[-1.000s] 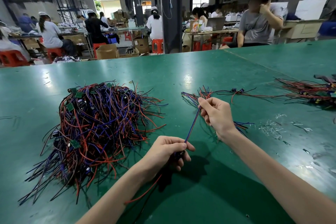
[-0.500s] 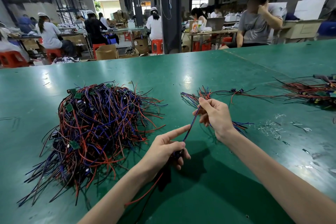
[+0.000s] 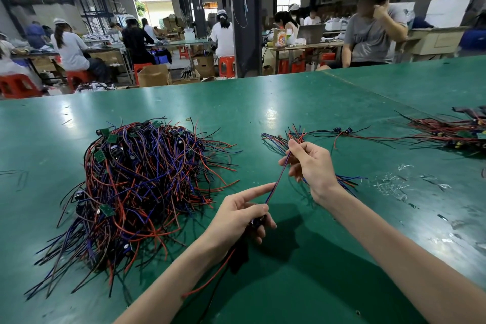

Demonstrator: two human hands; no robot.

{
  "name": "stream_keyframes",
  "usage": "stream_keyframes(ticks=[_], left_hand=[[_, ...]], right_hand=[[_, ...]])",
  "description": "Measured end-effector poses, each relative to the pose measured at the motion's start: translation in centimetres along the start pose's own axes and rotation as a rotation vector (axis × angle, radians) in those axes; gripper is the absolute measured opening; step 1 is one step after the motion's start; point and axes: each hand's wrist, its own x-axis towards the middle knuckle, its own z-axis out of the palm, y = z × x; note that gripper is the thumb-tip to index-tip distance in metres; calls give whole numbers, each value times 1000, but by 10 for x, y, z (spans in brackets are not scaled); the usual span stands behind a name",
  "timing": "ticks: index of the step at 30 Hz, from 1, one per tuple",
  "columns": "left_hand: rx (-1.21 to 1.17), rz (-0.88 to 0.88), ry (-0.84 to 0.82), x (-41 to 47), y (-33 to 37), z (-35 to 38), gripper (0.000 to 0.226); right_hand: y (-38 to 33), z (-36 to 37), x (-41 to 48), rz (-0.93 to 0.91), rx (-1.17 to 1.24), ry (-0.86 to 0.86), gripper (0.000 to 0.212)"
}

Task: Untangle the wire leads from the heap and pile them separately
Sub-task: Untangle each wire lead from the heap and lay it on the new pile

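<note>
The green bench [image 3: 263,102] fills the lower half of the view. On its left part lies the heap [image 3: 142,179], a thick tangle of red, blue and black wire leads with small green circuit boards caught in it; loose ends fan out toward the near edge. At the far right edge of the bench lies a second bundle [image 3: 452,134] of red and black wires, well apart from the heap. Between the two, just beyond the right hand, lies the sorted pile [image 3: 276,138], a thin spread of leads lying flat on the bench.

The right hand [image 3: 313,166] is raised above that pile and pinches the upper end of one wire lead [image 3: 278,179] between thumb and forefinger, its other fingers loosely bent. The left hand [image 3: 236,216], nearer the body, curls its lower fingers round the lead's dark end piece while its forefinger points straight out. The lead, blue and red, runs taut between the two hands, clear of the heap. Red and black tails [image 3: 210,279] trail from under the left wrist. Clear scraps [image 3: 389,187] lie scattered right of the right forearm.
</note>
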Motion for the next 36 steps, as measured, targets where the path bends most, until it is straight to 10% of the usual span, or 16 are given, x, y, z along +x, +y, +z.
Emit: stream_keyframes(ticks=[29,36], left_hand=[[38,-109,57,0,1,0,22],[23,-97,158,3,-1,-4,21]], right_hand=[[2,-4,4,10,-15,-30,27],[-3,-5,3,240,8,-124,57]])
